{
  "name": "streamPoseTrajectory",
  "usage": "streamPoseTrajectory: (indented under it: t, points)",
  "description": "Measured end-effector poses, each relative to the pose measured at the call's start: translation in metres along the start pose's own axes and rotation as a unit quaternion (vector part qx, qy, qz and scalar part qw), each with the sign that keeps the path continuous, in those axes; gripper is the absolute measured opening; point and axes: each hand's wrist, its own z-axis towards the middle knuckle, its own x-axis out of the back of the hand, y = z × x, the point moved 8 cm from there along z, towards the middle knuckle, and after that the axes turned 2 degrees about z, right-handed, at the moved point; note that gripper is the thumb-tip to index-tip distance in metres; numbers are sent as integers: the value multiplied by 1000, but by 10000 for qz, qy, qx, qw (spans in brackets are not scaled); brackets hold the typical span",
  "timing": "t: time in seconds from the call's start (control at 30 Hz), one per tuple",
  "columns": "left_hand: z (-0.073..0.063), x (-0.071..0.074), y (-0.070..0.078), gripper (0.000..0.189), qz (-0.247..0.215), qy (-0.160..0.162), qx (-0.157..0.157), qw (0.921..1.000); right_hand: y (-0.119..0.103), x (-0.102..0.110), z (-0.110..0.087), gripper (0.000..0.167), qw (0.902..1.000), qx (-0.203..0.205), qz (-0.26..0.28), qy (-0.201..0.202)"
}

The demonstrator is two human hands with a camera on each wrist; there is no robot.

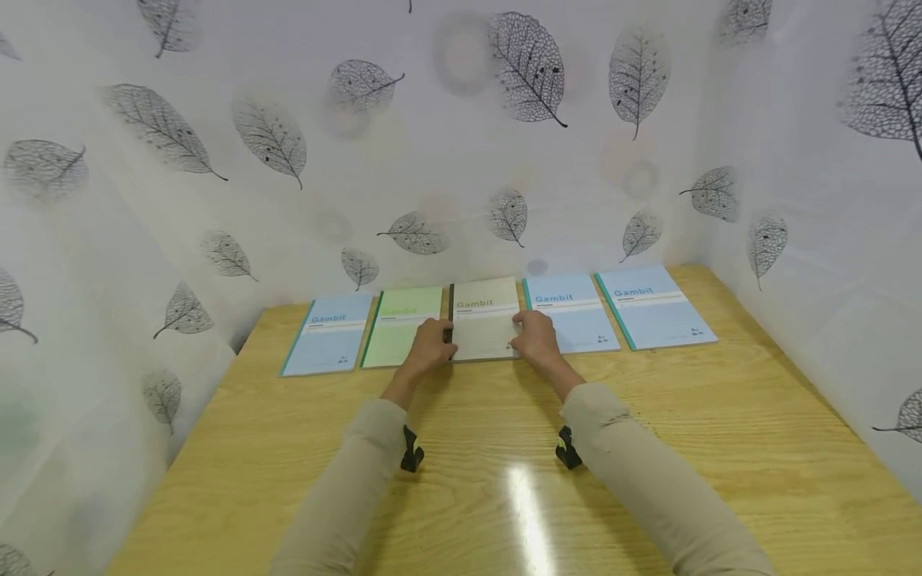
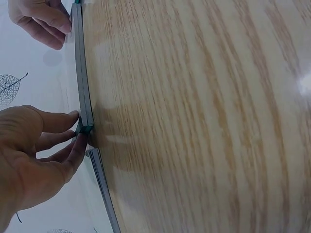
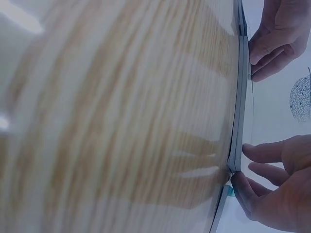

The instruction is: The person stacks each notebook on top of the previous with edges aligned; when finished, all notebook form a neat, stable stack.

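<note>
A beige notebook (image 1: 484,324) with a dark spine and "Gambit" on its cover lies in the middle of a row of notebooks. My left hand (image 1: 430,346) grips its spine side by the near corner. Opposite, my right hand (image 1: 536,338) holds its right edge, also close to the near corner. In the left wrist view, thumb and fingers (image 2: 77,145) meet round the notebook's corner (image 2: 86,114). The right wrist view has the right hand (image 3: 279,187) at the other end of the same thick edge (image 3: 238,121). Part of each long side is hidden by fingers.
Left of it lie a green notebook (image 1: 403,328) and a blue notebook (image 1: 327,336). On its right are two more blue notebooks, one adjacent (image 1: 572,316) and one farther out (image 1: 655,308). Leaf-patterned sheeting (image 1: 461,160) borders the wooden table (image 1: 461,496) at back and sides.
</note>
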Motion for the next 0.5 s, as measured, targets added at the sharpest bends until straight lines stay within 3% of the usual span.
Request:
streamPoseTrajectory:
  t: [0.17,0.27,0.37,0.5]
  points:
    - [-5,4,-1,47,-452,-13,18,9990,-10,0,-2,55,9988,398,146,224]
    - [-8,11,-3,48,-846,30,131,9963,-19,-1,-3,54,9959,636,602,211]
    - [-11,21,-6,47,-906,125,176,9957,-28,-4,-3,50,9926,650,1020,68]
    - [-15,33,-16,46,-882,198,304,9954,-39,-13,-3,51,9869,379,1539,-316]
